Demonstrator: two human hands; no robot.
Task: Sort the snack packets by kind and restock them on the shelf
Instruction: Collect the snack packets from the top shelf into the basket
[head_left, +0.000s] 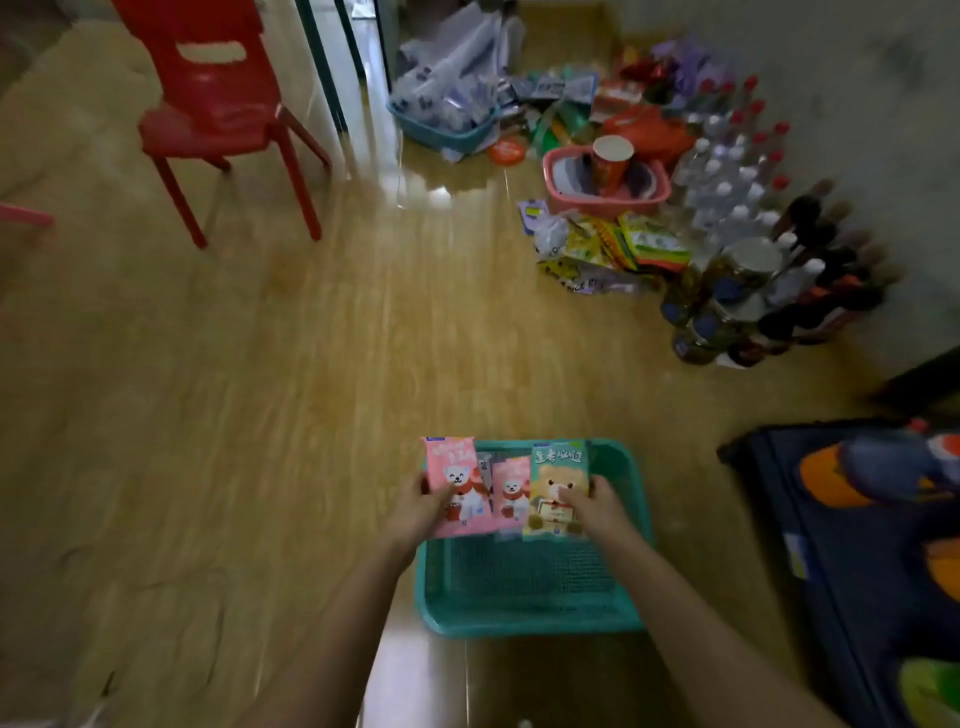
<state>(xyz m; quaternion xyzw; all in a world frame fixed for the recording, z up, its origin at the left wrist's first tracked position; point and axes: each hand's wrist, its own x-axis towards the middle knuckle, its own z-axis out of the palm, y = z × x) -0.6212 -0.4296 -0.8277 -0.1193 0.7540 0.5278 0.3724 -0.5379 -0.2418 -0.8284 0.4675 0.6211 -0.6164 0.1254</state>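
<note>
At 6 o'clock, over the teal basket (524, 621), the left hand (420, 513) pinches 1 pink bear packet (457, 480) at its lower edge. The right hand (598, 508) pinches a green bear packet (558, 486), a 2nd pink packet (511, 493) between them. Likely light, soft, slippery film: grip the flat edges.

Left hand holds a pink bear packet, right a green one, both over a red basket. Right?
Wrong on the basket: the head view shows it is teal, not red. The left hand does grip a pink packet and the right hand the green packet, above it.
</note>
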